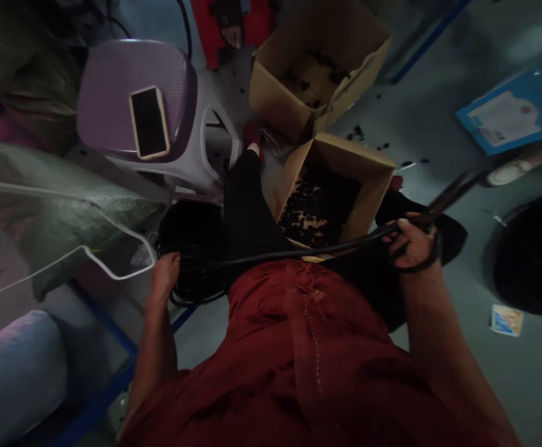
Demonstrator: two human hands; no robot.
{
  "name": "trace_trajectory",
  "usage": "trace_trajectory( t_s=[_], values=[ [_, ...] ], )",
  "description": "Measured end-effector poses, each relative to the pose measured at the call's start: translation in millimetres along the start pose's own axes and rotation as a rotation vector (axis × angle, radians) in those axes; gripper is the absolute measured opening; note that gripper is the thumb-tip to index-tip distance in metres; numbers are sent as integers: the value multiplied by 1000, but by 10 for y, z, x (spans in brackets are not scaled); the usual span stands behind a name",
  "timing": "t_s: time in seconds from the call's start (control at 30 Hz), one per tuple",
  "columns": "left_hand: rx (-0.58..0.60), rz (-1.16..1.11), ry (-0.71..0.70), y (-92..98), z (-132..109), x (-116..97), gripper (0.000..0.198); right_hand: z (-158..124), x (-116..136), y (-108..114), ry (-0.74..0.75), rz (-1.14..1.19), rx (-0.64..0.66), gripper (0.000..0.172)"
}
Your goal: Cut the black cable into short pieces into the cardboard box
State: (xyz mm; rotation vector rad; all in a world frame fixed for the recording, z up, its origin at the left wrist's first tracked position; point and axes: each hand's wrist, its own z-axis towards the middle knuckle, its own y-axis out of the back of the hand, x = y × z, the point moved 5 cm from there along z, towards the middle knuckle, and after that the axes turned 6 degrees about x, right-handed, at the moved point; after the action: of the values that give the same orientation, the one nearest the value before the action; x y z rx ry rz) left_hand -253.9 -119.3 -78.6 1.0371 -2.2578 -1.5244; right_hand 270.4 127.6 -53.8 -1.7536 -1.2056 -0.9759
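A long, thin black strip (271,254), cable-like, runs across my lap from hand to hand. My right hand (413,244) is closed around it, and dark, blurred ends fan out beyond the fingers to the upper right. At the other end, my left hand (166,274) has its fingers curled at the black strip, beside a dark coiled bundle (191,288). Below the strip, between my legs, stands an open cardboard box (359,152) holding many small black pieces (317,205).
A larger open carton (280,99) stands behind the box. On the left, a phone (150,123) lies on a purple stool (105,99). A blue box (522,102) and a black round container (536,254) are on the right. Black scraps litter the floor; another person's foot (232,36) shows at the top.
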Motion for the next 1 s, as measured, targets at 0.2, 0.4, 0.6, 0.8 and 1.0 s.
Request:
trace_trajectory(
  t_s=[0.2, 0.4, 0.6, 0.8, 1.0],
  values=[
    [44, -289, -578, 190, -241, -2216, 35, -72, -141, -273, -58, -10, 86, 37],
    [177, -235, -951, -102, -332, -3602, 47, -115, -220, -369, -37, -134, 223, 40],
    [452, -340, -928, -406, -281, -3677, 34, -124, -204, -401, -22, -223, 232, 39],
    [397, -672, -674, -288, -119, -3355, 30, -362, -93, -390, 30, -449, 394, 42],
    [523, -1033, -458, -282, 26, -3163, 38, -698, -137, -248, -44, -802, 538, 39]
  ],
)
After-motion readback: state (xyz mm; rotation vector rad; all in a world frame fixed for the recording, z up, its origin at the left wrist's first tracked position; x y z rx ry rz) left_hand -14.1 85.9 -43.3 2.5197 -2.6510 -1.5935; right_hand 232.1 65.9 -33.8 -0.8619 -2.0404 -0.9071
